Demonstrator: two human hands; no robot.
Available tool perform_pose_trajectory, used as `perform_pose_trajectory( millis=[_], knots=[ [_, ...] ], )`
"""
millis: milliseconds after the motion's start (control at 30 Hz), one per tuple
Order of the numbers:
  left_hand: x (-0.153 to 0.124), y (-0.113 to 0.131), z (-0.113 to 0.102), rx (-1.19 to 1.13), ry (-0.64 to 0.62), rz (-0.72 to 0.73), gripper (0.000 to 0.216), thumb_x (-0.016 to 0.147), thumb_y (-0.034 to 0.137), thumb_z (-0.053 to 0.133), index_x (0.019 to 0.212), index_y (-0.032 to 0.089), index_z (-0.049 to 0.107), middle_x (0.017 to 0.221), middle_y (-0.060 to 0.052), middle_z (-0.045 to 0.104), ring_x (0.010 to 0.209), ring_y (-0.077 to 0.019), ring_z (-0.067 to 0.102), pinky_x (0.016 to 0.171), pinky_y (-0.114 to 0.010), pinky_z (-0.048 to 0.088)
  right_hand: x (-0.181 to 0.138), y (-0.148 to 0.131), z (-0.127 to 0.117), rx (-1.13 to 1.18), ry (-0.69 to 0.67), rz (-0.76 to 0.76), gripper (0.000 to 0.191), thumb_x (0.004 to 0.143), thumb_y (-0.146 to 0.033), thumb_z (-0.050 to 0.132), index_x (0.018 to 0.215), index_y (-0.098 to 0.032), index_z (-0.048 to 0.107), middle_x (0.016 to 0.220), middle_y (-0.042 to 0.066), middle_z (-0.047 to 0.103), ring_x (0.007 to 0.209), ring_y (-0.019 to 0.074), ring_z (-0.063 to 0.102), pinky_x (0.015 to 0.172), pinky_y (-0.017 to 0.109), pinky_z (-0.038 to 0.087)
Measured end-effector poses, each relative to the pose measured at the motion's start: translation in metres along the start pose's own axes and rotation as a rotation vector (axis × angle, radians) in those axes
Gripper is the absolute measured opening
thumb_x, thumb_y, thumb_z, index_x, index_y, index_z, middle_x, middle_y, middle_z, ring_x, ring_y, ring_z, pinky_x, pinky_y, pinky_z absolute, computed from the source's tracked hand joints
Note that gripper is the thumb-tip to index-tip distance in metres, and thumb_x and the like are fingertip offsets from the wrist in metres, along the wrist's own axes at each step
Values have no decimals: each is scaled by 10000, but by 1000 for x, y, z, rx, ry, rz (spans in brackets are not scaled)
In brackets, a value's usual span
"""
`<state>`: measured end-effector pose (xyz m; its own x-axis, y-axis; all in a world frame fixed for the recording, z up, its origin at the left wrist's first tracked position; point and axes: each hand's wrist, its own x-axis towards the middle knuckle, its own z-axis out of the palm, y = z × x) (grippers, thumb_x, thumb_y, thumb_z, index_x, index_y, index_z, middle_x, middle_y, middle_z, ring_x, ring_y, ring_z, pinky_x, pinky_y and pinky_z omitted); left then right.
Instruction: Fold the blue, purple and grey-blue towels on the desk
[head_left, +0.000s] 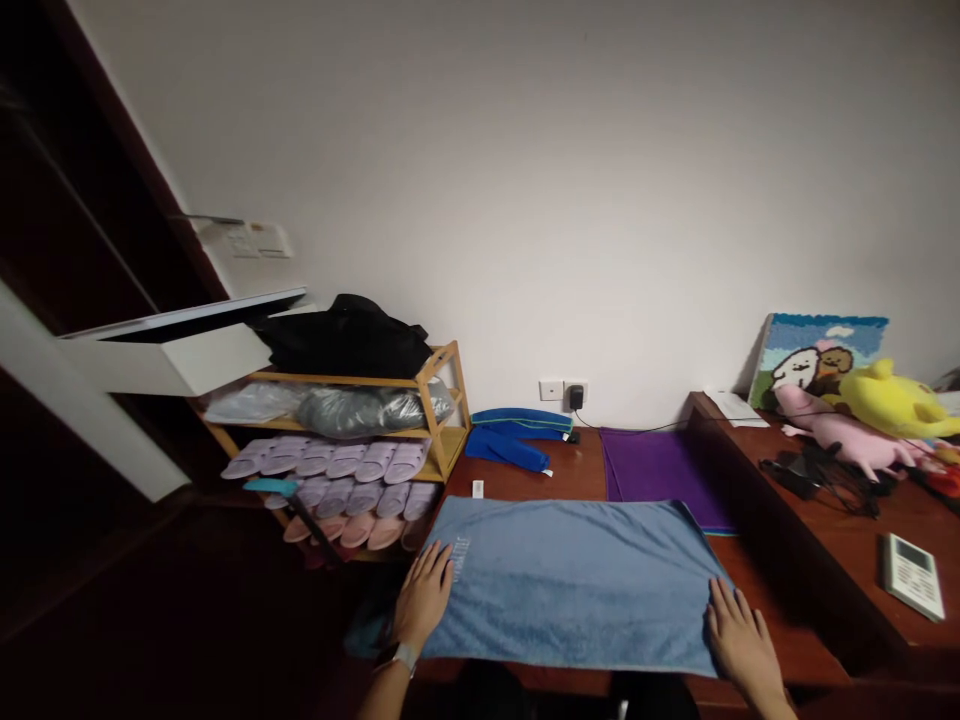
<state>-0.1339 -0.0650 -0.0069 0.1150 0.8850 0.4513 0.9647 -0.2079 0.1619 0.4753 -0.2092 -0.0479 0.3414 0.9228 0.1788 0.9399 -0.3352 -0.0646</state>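
A light blue towel (574,580) lies spread flat on a low reddish-brown wooden table (570,470). My left hand (424,597) rests flat on the towel's left edge, fingers stretched out. At the towel's near right corner my right hand (739,640) lies flat, fingers together and extended. Neither hand holds anything. A watch band shows on my left wrist.
Behind the towel lie a purple cloth (660,470) and folded dark blue cloths (514,435). A wooden shoe rack (360,450) with several slippers stands at left. A higher desk (847,520) at right carries plush toys (885,410), cables and a white remote (911,575).
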Motion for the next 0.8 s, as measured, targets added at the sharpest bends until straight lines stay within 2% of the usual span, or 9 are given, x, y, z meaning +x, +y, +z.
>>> perform_pose_trajectory(
  millis=[100, 233, 300, 333, 433, 567, 667, 733, 800],
  knots=[
    [-1, -6, -11, -26, 7, -20, 455, 1023, 396, 374, 1324, 240, 676, 1428, -76, 650, 1351, -260, 569, 1152, -456, 452, -3, -55, -14, 32, 51, -73, 685, 954, -387, 199, 1465, -80, 537, 1540, 152, 510, 1465, 346, 403, 1212, 546, 285],
    [-15, -21, -24, -23, -47, -76, 480, 1031, 423, 376, 1386, 225, 631, 1479, -93, 605, 1382, -262, 541, 1152, -453, 456, -14, -158, -31, 225, -77, -385, 634, 1006, -534, 236, 1566, -282, 397, 1634, 10, 389, 1525, 260, 306, 1255, 496, 235],
    [-24, -27, -27, -31, -93, -81, 481, 1030, 421, 384, 1423, 246, 598, 1523, -76, 563, 1409, -260, 512, 1148, -453, 461, -19, -193, -34, 266, -160, -444, 636, 1002, -568, 266, 1579, -315, 356, 1655, -10, 339, 1539, 253, 269, 1263, 509, 204],
    [-28, -28, -27, -38, -106, -86, 476, 1032, 410, 380, 1436, 262, 585, 1535, -63, 551, 1414, -252, 506, 1148, -447, 463, -20, -202, -32, 268, -182, -440, 644, 998, -571, 273, 1580, -308, 355, 1655, -2, 336, 1542, 260, 262, 1264, 519, 193],
    [-34, -28, -27, -65, -107, -116, 470, 1046, 370, 348, 1444, 271, 577, 1545, -49, 542, 1405, -222, 517, 1159, -402, 453, -14, -196, -22, 220, -177, -390, 661, 981, -554, 267, 1576, -287, 371, 1651, 15, 340, 1541, 282, 262, 1257, 540, 182],
    [-30, -22, -29, -97, -100, -137, 469, 1049, 343, 334, 1435, 270, 590, 1553, -60, 532, 1375, -226, 550, 1141, -379, 467, -2, -142, -6, 116, -145, -302, 712, 948, -567, 206, 1582, -282, 361, 1655, -6, 322, 1534, 289, 279, 1240, 540, 230],
    [-29, -21, -30, -79, -116, -141, 477, 1048, 345, 332, 1448, 261, 576, 1565, -67, 516, 1376, -236, 548, 1138, -391, 466, 3, -101, 1, 78, -121, -222, 765, 924, -568, 169, 1573, -228, 389, 1639, 20, 363, 1520, 311, 308, 1228, 544, 262],
    [-29, -22, -29, -49, -126, -136, 479, 1044, 358, 341, 1447, 252, 578, 1558, -69, 525, 1396, -246, 526, 1151, -411, 452, 5, -85, 3, 88, -95, -176, 795, 915, -583, 168, 1558, -189, 419, 1621, 52, 398, 1510, 325, 329, 1221, 544, 283],
    [-29, -24, -27, -17, -118, -128, 472, 1039, 377, 361, 1428, 254, 597, 1539, -64, 548, 1407, -257, 513, 1160, -434, 443, 5, -81, 4, 126, -83, -172, 798, 909, -614, 197, 1548, -203, 440, 1612, 53, 411, 1505, 328, 338, 1214, 549, 303]
  ],
)
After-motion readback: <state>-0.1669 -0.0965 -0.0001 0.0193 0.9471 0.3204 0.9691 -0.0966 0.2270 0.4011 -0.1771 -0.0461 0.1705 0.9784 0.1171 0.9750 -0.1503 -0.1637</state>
